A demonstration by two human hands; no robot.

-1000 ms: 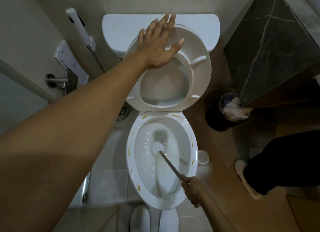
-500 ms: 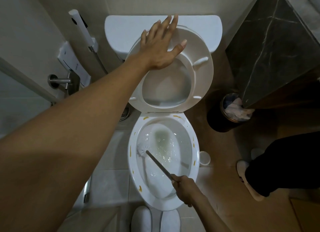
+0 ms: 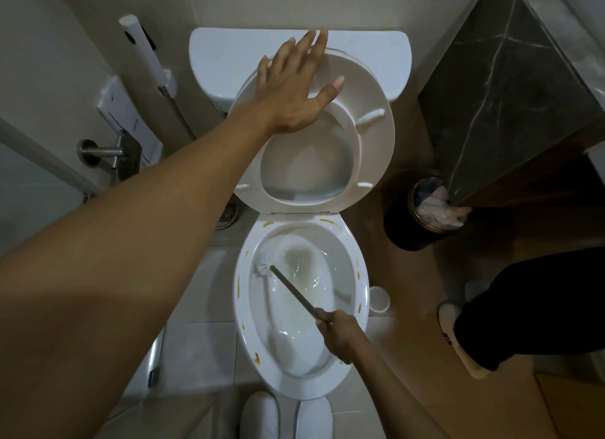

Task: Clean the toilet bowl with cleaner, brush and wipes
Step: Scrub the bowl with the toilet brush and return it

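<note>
Pale floor tiles (image 3: 196,350) are surrounding the white toilet bowl (image 3: 355,347), which is sitting at the centre of the view with its cistern (image 3: 229,55) at 12 o'clock. Yellow-brown smears are showing at several points around the bowl rim. The toilet seat (image 3: 376,137) is standing raised, leaning back toward the cistern.

The left hand (image 3: 294,94) is resting flat on the upper left part of the raised seat, fingers straight and spread wide, fingertips reaching over the front edge of the cistern.

The right hand (image 3: 340,335) is gripping the end of the toilet brush (image 3: 294,291) handle, fingers curled fully around it, above the bowl rim at 4 o'clock. The dark handle is slanting up and left across the bowl. The white bristle head is pressing against the inner bowl wall at 10 o'clock, just below the rim. Cloudy water is lying in the bowl beside the head.

A white brush holder cup (image 3: 379,298) is standing on the floor just beside the bowl at 3 o'clock. A dark waste bin (image 3: 402,222) holding crumpled tissue is standing at 2 o'clock, partly under a dark marble counter (image 3: 510,88). A bidet sprayer (image 3: 144,52) is hanging on the wall at 10 o'clock. Two white slippers (image 3: 258,419) are showing at 6 o'clock.
</note>
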